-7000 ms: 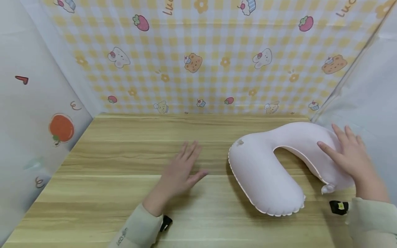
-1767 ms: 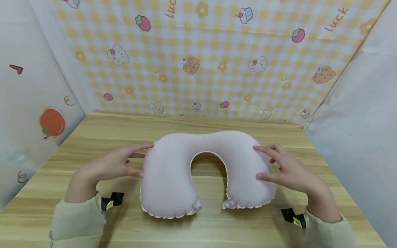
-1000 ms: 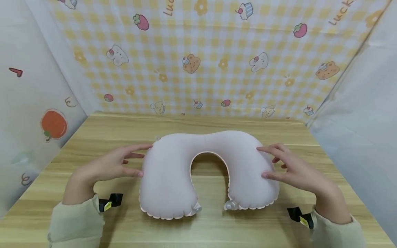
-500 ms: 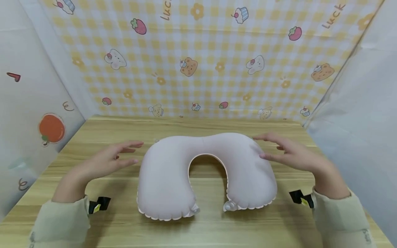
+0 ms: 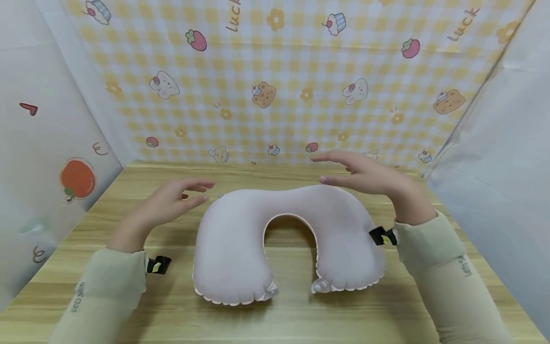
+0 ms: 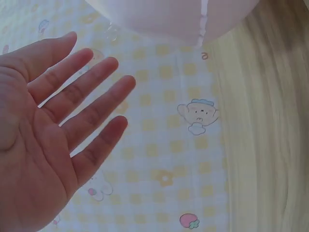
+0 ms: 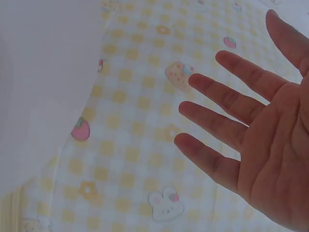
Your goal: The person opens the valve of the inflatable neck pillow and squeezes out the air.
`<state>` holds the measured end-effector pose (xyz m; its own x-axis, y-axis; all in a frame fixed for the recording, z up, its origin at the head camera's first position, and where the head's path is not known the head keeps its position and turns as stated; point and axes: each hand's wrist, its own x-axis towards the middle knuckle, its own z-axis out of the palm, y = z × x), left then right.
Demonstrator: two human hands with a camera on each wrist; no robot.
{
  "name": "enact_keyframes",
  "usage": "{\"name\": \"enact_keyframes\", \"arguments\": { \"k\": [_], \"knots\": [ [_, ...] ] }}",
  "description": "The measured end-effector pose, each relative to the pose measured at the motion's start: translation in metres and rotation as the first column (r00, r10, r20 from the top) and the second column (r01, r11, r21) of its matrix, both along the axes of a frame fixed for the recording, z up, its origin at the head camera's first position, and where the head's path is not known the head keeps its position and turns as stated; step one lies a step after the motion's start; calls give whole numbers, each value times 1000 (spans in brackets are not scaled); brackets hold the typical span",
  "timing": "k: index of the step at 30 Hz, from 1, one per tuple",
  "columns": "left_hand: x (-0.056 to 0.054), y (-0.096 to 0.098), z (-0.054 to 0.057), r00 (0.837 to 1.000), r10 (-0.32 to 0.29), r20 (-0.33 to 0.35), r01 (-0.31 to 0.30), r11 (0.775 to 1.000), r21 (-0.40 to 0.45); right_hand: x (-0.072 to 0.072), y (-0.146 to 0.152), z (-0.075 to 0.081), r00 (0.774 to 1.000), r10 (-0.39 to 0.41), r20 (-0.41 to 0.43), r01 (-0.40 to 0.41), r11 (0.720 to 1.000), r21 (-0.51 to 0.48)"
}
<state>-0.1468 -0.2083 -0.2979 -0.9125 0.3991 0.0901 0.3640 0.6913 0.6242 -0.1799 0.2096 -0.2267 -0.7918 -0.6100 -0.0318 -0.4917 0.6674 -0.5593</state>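
A pale pink inflatable U-shaped neck pillow (image 5: 234,243) lies on the wooden table, its opening toward me. Small clear pieces (image 5: 320,285) show at the inner corners of its two ends. My left hand (image 5: 174,203) hovers just off its upper left side, fingers extended and holding nothing. Above the pillow's far right curve is my right hand (image 5: 365,174), fingers straight and pointing left, the palm bare. The left wrist view has the pillow's rounded edge (image 6: 169,19) above spread fingers. In the right wrist view the pillow (image 7: 43,96) fills the left side, apart from the fingers.
The wood-grain table (image 5: 296,320) ends at a yellow checked cloth backdrop (image 5: 292,62). Pale side walls (image 5: 507,129) stand left and right. Each sleeve cuff has a black strap piece (image 5: 159,265) beside it.
The pillow went from the right to the middle of the table earlier. Since then both hands have left its sides; the right rose up and inward over its far edge.
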Motion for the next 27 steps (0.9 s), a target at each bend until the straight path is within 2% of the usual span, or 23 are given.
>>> {"name": "enact_keyframes", "arguments": {
  "k": [6, 11, 13, 16, 20, 27],
  "knots": [
    [-8, 12, -6, 1000, -1, 2, 1, 1000, 5, -17, -36, -3, 998, 60, 15, -61, 998, 7],
    [-14, 21, -12, 1000, -7, 12, 7, 1000, 4, -28, -67, -8, 990, 115, 85, -117, 993, 14],
    [-16, 24, -13, 1000, -6, 13, 5, 1000, 9, -31, -78, -10, 987, 125, 96, -130, 990, 46],
    [-19, 28, -14, 1000, 7, 10, -7, 1000, 13, -37, -93, -13, 987, 143, 70, -150, 981, 122],
    [-19, 30, -16, 1000, 13, -2, -13, 1000, 29, -43, -112, -23, 983, 169, 75, -179, 968, 173],
    [-15, 28, -18, 998, 57, -23, -56, 997, 54, -46, -134, -41, 969, 179, 169, -205, 967, 153]
  ]
}}
